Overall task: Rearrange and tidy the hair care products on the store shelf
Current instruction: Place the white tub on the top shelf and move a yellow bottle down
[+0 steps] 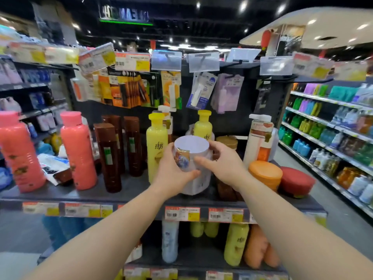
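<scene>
A white jar [191,147] with a flat white lid stands at the middle of the dark shelf [129,190]. My left hand [173,170] grips its left side, fingers curled round the labelled wall. My right hand [222,160] holds its right side, thumb across the front. Two yellow bottles [156,146] [203,124] stand just behind and beside the jar. Left of them are brown bottles [108,156] and two pink bottles [78,150] [19,152].
An orange jar [265,172] and a red jar [296,181] sit at the shelf's right end, behind them a white pump bottle [260,136]. Carded products hang on hooks above. A lower shelf holds more bottles [236,243]. An aisle with stocked shelves [331,138] runs on the right.
</scene>
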